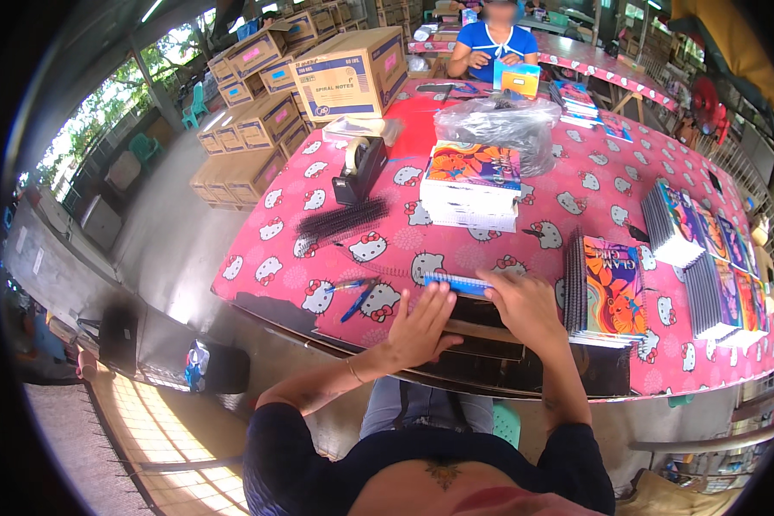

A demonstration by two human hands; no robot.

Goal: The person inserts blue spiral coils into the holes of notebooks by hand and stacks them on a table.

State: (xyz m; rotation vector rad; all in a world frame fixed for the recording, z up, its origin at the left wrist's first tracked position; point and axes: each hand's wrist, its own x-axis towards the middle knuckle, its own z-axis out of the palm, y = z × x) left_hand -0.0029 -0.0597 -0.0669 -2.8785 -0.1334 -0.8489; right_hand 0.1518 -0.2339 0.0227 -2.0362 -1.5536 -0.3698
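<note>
My left hand [423,327] lies with fingers spread on a notebook at the near table edge, just below a blue spiral comb [456,284]. My right hand [525,303] curls over the same notebook and pinches the comb's right end. The notebook under my hands is mostly hidden. A stack of white-paged notebooks with a colourful cover [473,185] stands beyond my hands. Another stack of spiral notebooks [609,292] sits right of my right hand.
The table has a pink cartoon-cat cloth [275,232]. On it are black spiral combs [342,220], a tape dispenser [359,168], blue pens [357,297], a plastic bag [503,120] and rows of notebooks [705,249]. Cardboard boxes [348,73] stand at left. A person in blue [493,47] sits at the far end.
</note>
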